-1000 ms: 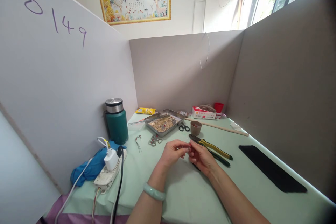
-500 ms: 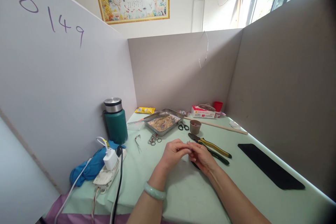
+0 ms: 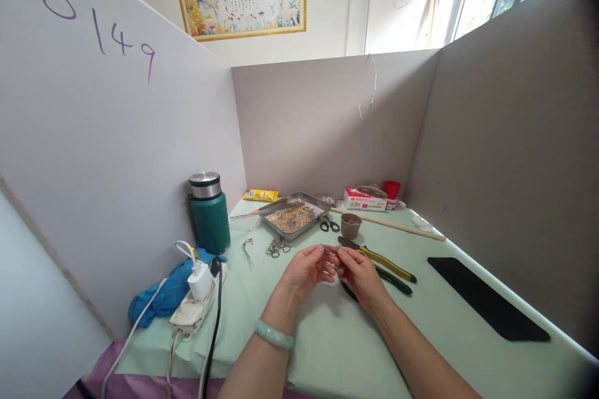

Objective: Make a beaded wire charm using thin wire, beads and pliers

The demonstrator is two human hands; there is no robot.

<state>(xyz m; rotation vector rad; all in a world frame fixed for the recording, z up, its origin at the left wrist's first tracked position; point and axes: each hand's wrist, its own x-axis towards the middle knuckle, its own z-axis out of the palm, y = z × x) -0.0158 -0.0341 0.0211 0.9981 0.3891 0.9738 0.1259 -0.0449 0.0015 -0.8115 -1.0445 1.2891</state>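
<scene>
Over the middle of the table, my left hand point(image 3: 309, 271) and my right hand point(image 3: 359, 274) meet at the fingertips. Both are closed in a pinch on a small, thin, dark piece of wire point(image 3: 326, 249), too small to make out fully. Just beyond my right hand lie yellow-and-black pliers point(image 3: 381, 262). A second dark handle point(image 3: 349, 291) shows partly under that hand. Farther left are a small pile of metal rings with red bits point(image 3: 277, 247) and a few thin wires point(image 3: 248, 252). A brown cup point(image 3: 350, 225) stands behind the pliers.
A metal tray point(image 3: 291, 236) with golden beads and small scissors point(image 3: 329, 225) lie farther back. At left stand a green bottle point(image 3: 210, 224) and a power strip point(image 3: 189, 318) with cables. A black mat point(image 3: 486, 299) lies right; a wooden stick point(image 3: 397, 227) and box point(image 3: 365, 199) are behind.
My left fingers have spread a little and the fingertips of both hands have lifted slightly, so the thin piece between them shows. The whole view has shifted slightly; the table things stay put.
</scene>
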